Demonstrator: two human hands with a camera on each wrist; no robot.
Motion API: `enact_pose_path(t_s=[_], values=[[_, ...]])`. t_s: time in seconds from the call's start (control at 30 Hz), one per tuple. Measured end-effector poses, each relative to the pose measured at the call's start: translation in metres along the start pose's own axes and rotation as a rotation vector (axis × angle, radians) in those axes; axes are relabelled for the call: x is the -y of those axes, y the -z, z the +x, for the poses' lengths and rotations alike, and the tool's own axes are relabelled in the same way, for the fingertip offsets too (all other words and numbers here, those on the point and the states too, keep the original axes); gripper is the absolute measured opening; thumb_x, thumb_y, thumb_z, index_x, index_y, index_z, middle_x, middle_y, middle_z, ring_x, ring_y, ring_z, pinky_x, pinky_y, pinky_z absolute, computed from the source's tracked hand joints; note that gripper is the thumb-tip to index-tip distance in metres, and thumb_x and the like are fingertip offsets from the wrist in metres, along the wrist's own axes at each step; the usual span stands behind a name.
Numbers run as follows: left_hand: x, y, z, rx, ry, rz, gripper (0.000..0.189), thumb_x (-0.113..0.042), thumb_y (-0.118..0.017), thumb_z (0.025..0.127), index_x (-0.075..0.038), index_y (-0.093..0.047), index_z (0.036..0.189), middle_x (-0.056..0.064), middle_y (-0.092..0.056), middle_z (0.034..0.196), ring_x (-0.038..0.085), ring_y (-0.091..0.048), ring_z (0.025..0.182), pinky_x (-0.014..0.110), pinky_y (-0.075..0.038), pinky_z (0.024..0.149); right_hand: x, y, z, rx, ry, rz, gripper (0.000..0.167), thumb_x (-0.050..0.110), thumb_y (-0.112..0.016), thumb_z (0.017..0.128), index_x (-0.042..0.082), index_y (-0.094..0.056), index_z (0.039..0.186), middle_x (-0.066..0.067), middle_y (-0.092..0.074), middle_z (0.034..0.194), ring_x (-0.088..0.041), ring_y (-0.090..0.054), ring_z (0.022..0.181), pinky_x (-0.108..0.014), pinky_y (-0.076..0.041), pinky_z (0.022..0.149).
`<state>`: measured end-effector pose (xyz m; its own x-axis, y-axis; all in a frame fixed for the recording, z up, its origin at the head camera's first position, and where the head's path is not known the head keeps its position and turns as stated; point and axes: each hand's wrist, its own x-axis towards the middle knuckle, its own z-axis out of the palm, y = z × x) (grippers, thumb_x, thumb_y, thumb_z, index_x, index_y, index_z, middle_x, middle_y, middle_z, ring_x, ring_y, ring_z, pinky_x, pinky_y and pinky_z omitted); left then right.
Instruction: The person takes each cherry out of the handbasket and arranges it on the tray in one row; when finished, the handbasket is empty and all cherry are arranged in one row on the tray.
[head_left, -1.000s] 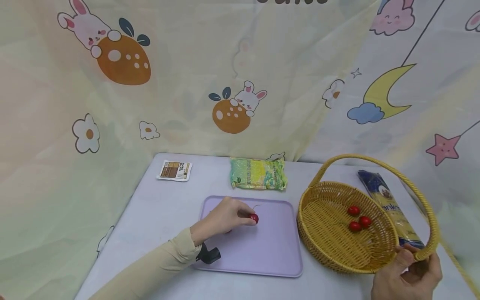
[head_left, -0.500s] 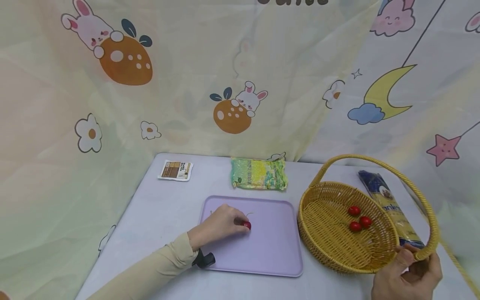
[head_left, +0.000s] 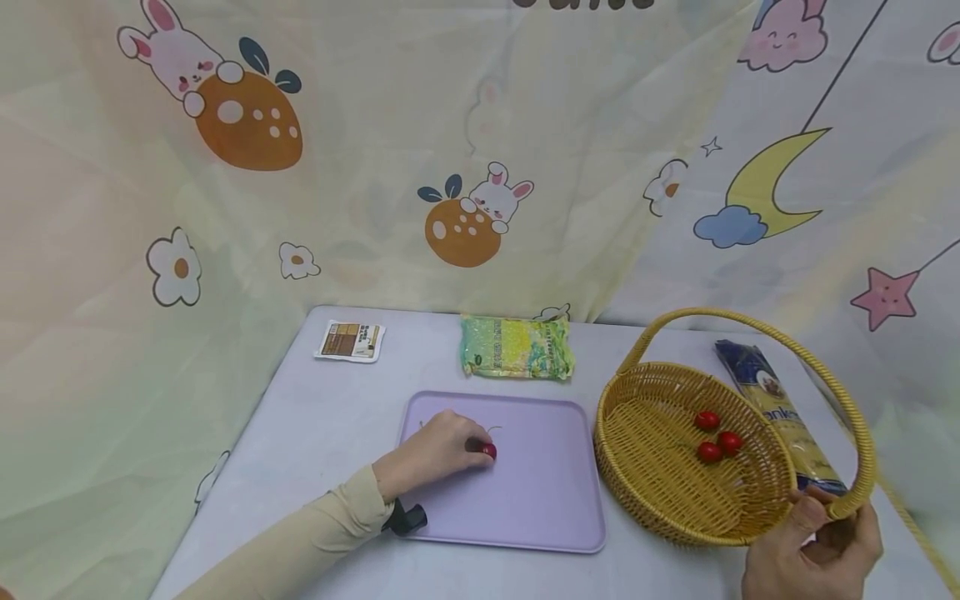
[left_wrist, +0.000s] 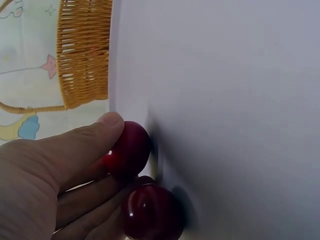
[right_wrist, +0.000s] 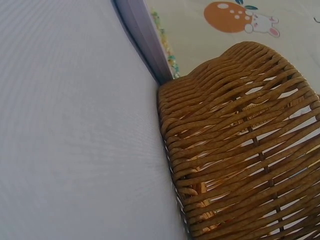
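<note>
My left hand point(head_left: 438, 450) pinches a dark red cherry point(head_left: 489, 451) low over the lilac tray point(head_left: 540, 500). Its thin stem points up and away. In the left wrist view, thumb and fingers hold this cherry point(left_wrist: 132, 150), and a second cherry point(left_wrist: 152, 212) lies close by against the tray; the head view hides that second one behind the hand. On the right, my right hand point(head_left: 813, 554) grips the wicker basket point(head_left: 652, 517) where its handle meets the rim. Three red cherries point(head_left: 717, 437) lie inside. The right wrist view shows only the basket's woven side point(right_wrist: 240, 150), no fingers.
Behind the tray lies a green and yellow packet point(head_left: 517, 348). A small white and brown packet point(head_left: 350, 342) is at the back left of the table point(head_left: 315, 467). A long blue and yellow bag point(head_left: 780, 408) lies right of the basket, partly behind its handle.
With the cherry in its fingers, my left hand has moved left and nearer over the tray, slowing in the last half second. The right hand and basket have stayed put.
</note>
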<state>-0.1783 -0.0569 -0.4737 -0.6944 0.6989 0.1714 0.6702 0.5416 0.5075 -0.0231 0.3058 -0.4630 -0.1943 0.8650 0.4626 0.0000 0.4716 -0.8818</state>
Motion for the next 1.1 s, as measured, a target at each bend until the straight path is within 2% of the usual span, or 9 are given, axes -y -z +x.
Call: enact_pose_path(t_s=[0.2, 0.37, 0.47, 0.6, 0.7, 0.8, 0.93, 1.1], values=[[0.000, -0.001, -0.001, -0.007, -0.027, 0.017, 0.021, -0.025, -0.088, 0.085, -0.012, -0.083, 0.102, -0.001, -0.081, 0.095, 0.003, -0.070, 0.082, 0.019, -0.055, 0.072, -0.001, 0.001, -0.001, -0.003, -0.007, 0.003, 0.043, 0.033, -0.052, 0.109, 0.024, -0.049, 0.151, 0.020, -0.059, 0.113, 0.002, -0.060, 0.099, -0.017, -0.045, 0.087], [-0.005, 0.004, 0.001, -0.034, -0.045, 0.073, 0.024, -0.026, -0.088, 0.086, -0.009, -0.082, 0.103, -0.001, -0.080, 0.090, 0.004, -0.066, 0.074, 0.019, -0.052, 0.067, -0.002, 0.002, -0.001, -0.005, -0.010, -0.013, 0.043, 0.032, -0.052, 0.109, 0.025, -0.048, 0.151, 0.022, -0.058, 0.113, 0.004, -0.059, 0.099, -0.017, -0.045, 0.087], [-0.014, 0.016, 0.003, -0.072, -0.053, 0.096, 0.026, -0.026, -0.086, 0.087, -0.006, -0.081, 0.102, 0.001, -0.080, 0.089, 0.008, -0.069, 0.073, 0.022, -0.055, 0.067, -0.003, 0.002, -0.001, -0.006, 0.009, -0.006, 0.043, 0.031, -0.052, 0.109, 0.024, -0.049, 0.151, 0.023, -0.058, 0.112, 0.004, -0.059, 0.099, -0.017, -0.045, 0.086], [-0.034, 0.038, 0.011, -0.118, -0.046, 0.087, 0.029, -0.032, -0.084, 0.089, -0.008, -0.082, 0.105, 0.002, -0.081, 0.092, 0.013, -0.075, 0.081, 0.029, -0.060, 0.073, -0.010, -0.005, 0.005, -0.026, 0.099, 0.089, 0.038, 0.020, -0.053, 0.109, 0.013, -0.055, 0.147, 0.018, -0.061, 0.109, 0.001, -0.060, 0.096, -0.016, -0.047, 0.085], [-0.051, 0.048, 0.025, -0.117, -0.052, 0.012, 0.033, -0.035, -0.083, 0.090, -0.010, -0.082, 0.111, 0.001, -0.082, 0.099, 0.014, -0.077, 0.089, 0.031, -0.062, 0.080, -0.017, -0.012, 0.011, -0.046, 0.177, 0.176, 0.034, 0.012, -0.056, 0.108, 0.003, -0.059, 0.140, 0.013, -0.063, 0.106, -0.001, -0.061, 0.093, -0.014, -0.048, 0.084], [-0.068, 0.049, 0.045, -0.082, -0.072, -0.092, 0.038, -0.038, -0.082, 0.092, -0.011, -0.080, 0.119, 0.001, -0.081, 0.110, 0.011, -0.076, 0.095, 0.028, -0.061, 0.083, -0.021, -0.015, 0.014, -0.058, 0.214, 0.196, 0.033, 0.012, -0.058, 0.107, 0.000, -0.060, 0.137, 0.014, -0.063, 0.105, -0.001, -0.062, 0.091, -0.012, -0.050, 0.083], [-0.086, 0.038, 0.076, -0.019, -0.102, -0.191, 0.041, -0.041, -0.079, 0.093, -0.016, -0.078, 0.124, -0.004, -0.079, 0.117, 0.004, -0.073, 0.101, 0.020, -0.057, 0.084, -0.021, -0.014, 0.014, -0.062, 0.221, 0.172, 0.034, 0.014, -0.059, 0.107, 0.001, -0.060, 0.139, 0.015, -0.063, 0.106, 0.001, -0.062, 0.091, -0.012, -0.050, 0.084], [-0.106, 0.014, 0.118, 0.053, -0.127, -0.283, 0.041, -0.042, -0.078, 0.093, -0.018, -0.078, 0.126, -0.007, -0.078, 0.119, -0.001, -0.072, 0.103, 0.012, -0.054, 0.085, -0.016, -0.009, 0.011, -0.056, 0.218, 0.129, 0.037, 0.019, -0.057, 0.108, 0.002, -0.058, 0.141, 0.019, -0.060, 0.107, 0.003, -0.061, 0.093, -0.011, -0.049, 0.084]])
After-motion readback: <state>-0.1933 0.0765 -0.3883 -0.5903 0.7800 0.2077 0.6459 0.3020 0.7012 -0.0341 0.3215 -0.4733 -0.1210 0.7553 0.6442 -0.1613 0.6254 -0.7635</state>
